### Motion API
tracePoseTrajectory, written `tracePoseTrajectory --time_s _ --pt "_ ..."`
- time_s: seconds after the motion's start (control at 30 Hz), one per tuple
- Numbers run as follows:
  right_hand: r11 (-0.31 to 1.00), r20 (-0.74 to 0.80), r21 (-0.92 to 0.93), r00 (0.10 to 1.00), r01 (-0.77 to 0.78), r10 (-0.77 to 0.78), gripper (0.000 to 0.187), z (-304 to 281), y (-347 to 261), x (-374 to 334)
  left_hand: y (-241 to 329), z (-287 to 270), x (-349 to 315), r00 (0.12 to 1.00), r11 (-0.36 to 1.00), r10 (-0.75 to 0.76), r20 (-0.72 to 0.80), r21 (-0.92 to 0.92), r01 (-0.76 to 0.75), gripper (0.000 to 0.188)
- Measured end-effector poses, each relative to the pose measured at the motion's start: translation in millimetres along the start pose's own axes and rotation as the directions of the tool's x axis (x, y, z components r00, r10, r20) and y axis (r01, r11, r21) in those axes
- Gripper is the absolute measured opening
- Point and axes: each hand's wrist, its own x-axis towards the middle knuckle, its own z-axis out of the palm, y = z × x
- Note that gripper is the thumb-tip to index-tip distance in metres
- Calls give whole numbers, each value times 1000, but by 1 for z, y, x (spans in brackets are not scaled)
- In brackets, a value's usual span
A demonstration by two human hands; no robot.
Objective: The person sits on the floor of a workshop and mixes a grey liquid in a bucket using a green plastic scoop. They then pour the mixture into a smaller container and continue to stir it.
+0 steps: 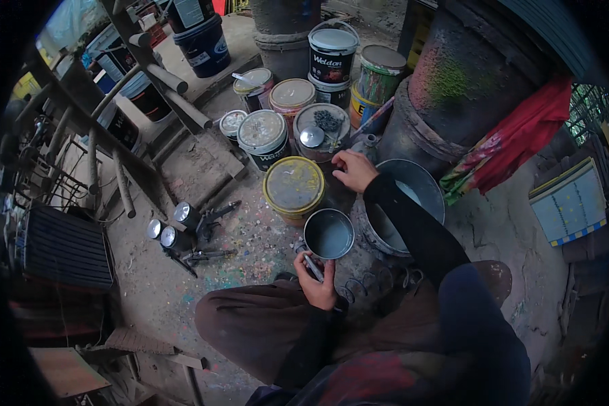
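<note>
An open, round metal cup (329, 234) with greyish liquid inside stands upright in front of my crossed legs. My left hand (318, 287) is closed round a silver, handle-like part at the cup's near side. Farther forward, my right hand (355, 170) hovers with fingers curled in, between the yellow-rimmed can (293, 184) and a large metal bucket (423, 184). Whatever its fingertips hold, if anything, is too hidden to make out. Beyond them, a shiny round lid (312, 137) and a dark wad of mesh (327, 120) lie on a can top.
Several paint cans (262, 132) crowd ahead, with a stick (372, 120) leaning among them. Spray guns with metal cups (187, 215) lie on the floor at left, near a wooden rack (147, 74). Big drums (446, 88) and a red cloth (524, 145) stand at right.
</note>
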Motion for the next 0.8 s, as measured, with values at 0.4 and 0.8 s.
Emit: tracePoseTrajectory --time_s 0.4,0.8 --pt "788 289 -612 944 56 157 52 69 34 141 -3 -21 4 999 1000 -19 -50 -10 19 45" --pt "846 617 484 773 -224 -149 76 -74 -83 61 3 -24 6 996 999 30 -87 43 -26 44"
